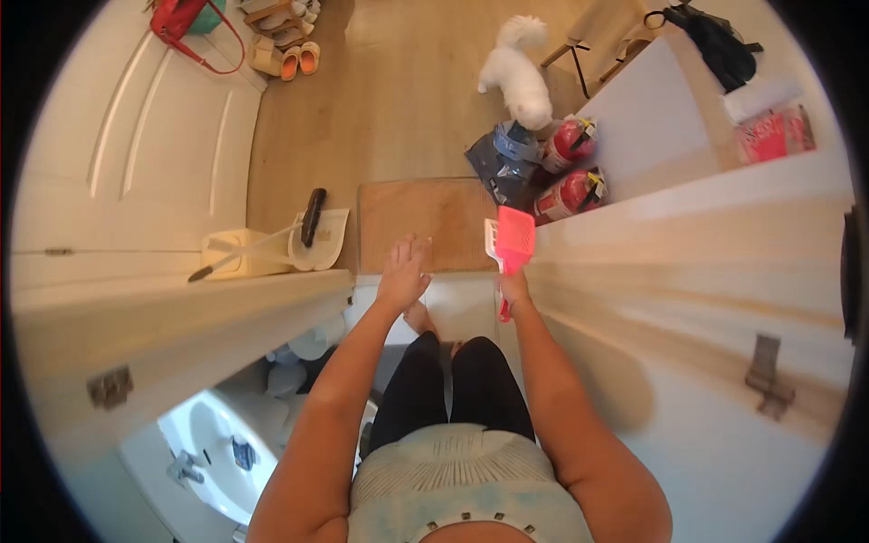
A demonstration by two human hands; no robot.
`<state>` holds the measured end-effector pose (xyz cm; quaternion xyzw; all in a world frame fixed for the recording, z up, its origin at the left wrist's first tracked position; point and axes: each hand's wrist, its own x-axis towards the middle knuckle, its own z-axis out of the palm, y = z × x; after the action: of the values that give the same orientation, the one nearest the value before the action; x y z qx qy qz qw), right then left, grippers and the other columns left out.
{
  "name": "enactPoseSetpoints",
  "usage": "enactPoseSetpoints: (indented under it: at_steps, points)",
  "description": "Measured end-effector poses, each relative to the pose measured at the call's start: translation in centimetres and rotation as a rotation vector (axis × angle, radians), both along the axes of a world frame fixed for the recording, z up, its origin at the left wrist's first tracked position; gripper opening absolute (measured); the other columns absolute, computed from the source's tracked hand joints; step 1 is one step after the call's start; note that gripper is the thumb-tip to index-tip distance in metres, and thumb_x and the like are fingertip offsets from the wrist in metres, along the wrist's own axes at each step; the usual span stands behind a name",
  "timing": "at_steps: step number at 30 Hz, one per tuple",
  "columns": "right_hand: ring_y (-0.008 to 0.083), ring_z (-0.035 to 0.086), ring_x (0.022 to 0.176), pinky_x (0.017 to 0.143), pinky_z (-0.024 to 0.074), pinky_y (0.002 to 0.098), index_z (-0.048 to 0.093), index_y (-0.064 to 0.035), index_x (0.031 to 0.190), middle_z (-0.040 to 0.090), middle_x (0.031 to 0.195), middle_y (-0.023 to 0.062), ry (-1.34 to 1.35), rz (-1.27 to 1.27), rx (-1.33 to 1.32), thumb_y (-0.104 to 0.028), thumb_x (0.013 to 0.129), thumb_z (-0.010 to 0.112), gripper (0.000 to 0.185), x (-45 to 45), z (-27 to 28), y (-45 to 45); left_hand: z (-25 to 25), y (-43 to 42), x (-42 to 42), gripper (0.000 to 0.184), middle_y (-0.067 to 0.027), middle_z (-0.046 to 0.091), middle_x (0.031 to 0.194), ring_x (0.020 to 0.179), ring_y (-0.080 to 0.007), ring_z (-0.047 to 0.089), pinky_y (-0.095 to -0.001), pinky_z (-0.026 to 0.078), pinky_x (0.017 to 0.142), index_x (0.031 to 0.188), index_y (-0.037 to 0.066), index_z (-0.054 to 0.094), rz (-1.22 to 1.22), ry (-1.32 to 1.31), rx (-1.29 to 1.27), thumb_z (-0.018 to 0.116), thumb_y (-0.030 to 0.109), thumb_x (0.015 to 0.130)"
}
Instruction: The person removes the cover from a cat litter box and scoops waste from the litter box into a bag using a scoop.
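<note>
My right hand (514, 288) is closed around the handle of a pink slotted litter scoop (516, 233), held up in front of me. A white slotted scoop (491, 239) shows just behind its left side; it appears to be in the same grip. My left hand (404, 273) is stretched forward with its fingers apart and nothing in it, over the near edge of a brown doormat (425, 213). Part of my bare foot (418, 319) shows below that hand.
A white dog (513, 77) stands beside a dark bag (504, 163) and two red fire extinguishers (570, 145). Left of the mat are a dustpan (319, 242) and a brush (313, 217). Door frames flank me; a sink (217, 443) is at lower left.
</note>
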<state>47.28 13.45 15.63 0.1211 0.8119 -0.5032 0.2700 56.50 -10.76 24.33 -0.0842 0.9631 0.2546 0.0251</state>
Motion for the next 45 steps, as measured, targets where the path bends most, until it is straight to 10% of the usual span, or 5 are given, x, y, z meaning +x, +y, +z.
enactPoseSetpoints:
  at_steps: [14,24,32,40,45]
  points:
    - [0.0185,0.051,0.061,0.054,0.0392,0.0361,0.057,-0.0031,0.082,0.052,0.070,0.0054,-0.318,-0.409,0.057,-0.001,0.068,0.062,0.015,-12.6,-33.5,3.7,-28.4,-5.0,-14.2,0.063,-0.0187,0.034,0.138,0.122,-0.0390,0.038,-0.0451,0.036,0.102,0.132,0.010,0.043,0.093,-0.094,0.146,0.069,0.014,0.075]
    - [0.0222,0.054,0.107,0.089,0.0427,0.0357,0.046,-0.0014,0.130,0.056,0.121,0.0097,-0.166,-0.460,0.141,-0.019,0.083,0.066,0.054,-13.6,-42.9,5.1,-36.3,-7.6,-14.4,0.067,-0.0184,0.034,0.140,0.127,-0.0371,0.036,-0.0442,0.034,0.105,0.134,0.008,0.041,0.134,-0.163,0.128,0.069,0.012,0.073]
    - [0.0195,0.051,0.118,0.097,0.0408,0.0306,0.048,-0.0013,0.132,0.056,0.127,0.0117,-0.372,0.020,-0.070,-0.019,0.091,0.057,0.046,-13.7,-16.8,-8.6,-19.5,-6.8,-10.5,0.069,-0.0087,0.029,0.149,0.138,-0.0289,0.026,-0.0454,0.025,0.111,0.139,0.014,0.040,0.098,-0.178,0.042,0.065,0.015,0.076]
    - [0.0166,0.060,0.099,0.089,0.0461,0.0290,0.060,-0.0018,0.110,0.065,0.104,0.0094,0.095,0.838,-0.188,-0.012,0.089,0.060,0.024,-5.7,4.3,-18.9,-0.2,-3.4,2.2,0.056,-0.0129,0.040,0.140,0.130,-0.0302,0.037,-0.0434,0.033,0.105,0.127,0.009,0.051,0.305,-0.091,0.161,0.065,0.012,0.074]
    - [0.0130,0.059,0.090,0.083,0.0474,0.0284,0.062,-0.0027,0.102,0.064,0.095,0.0055,0.066,1.106,-0.210,-0.010,0.088,0.061,0.016,2.2,8.6,-20.7,4.9,0.0,15.4,0.040,-0.0122,0.048,0.130,0.122,-0.0290,0.044,-0.0419,0.037,0.101,0.114,0.007,0.059,0.438,-0.174,0.182,0.065,0.013,0.075]
